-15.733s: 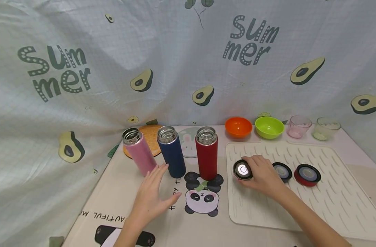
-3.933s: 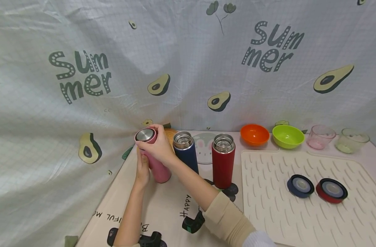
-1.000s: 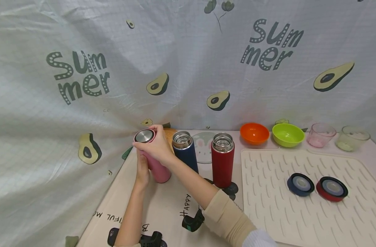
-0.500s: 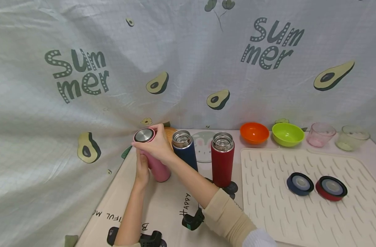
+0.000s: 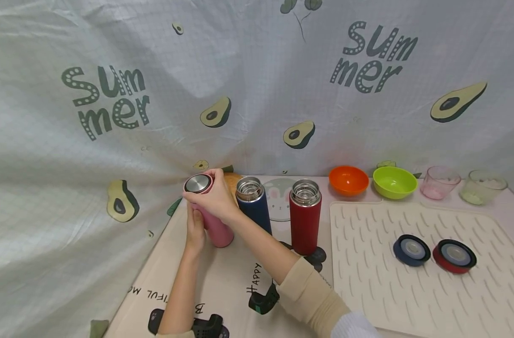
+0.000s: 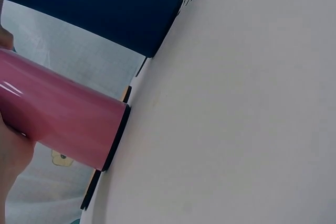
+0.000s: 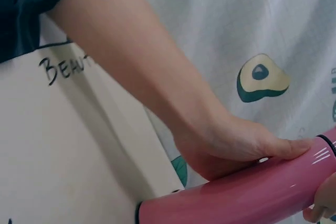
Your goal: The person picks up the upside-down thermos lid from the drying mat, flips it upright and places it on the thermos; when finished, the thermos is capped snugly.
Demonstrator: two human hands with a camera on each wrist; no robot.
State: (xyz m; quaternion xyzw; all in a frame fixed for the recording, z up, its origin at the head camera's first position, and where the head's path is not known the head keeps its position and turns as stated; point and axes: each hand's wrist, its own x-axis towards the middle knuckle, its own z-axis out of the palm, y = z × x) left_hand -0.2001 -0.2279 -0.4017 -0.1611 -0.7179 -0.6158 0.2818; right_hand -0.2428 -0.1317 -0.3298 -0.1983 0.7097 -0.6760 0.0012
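A pink thermos (image 5: 219, 231) stands at the left of the table in the head view, its pink lid (image 5: 199, 183) with a steel top sitting on its mouth. My right hand (image 5: 216, 197) grips that lid from above, thumb and fingers around its sides. Lower down, my left hand (image 5: 195, 232) holds the thermos body, its far fingers hidden behind it. In the right wrist view the left thumb lies along the pink body (image 7: 236, 198), just below the dark seam under the lid. Close to the right stand an uncapped blue thermos (image 5: 254, 206) and an uncapped red thermos (image 5: 305, 220).
On a cream ridged mat (image 5: 366, 291) at the right lie a blue lid (image 5: 411, 250) and a red lid (image 5: 454, 256). Behind it stand an orange bowl (image 5: 348, 181), a green bowl (image 5: 394, 183), a pink glass (image 5: 440, 183) and a greenish glass (image 5: 483, 188). A printed curtain (image 5: 248, 70) hangs behind.
Since the oldest frame, the pink lid has gone from the mat onto the pink thermos, and both hands have closed around lid and body. Over the last second the hands have barely moved.
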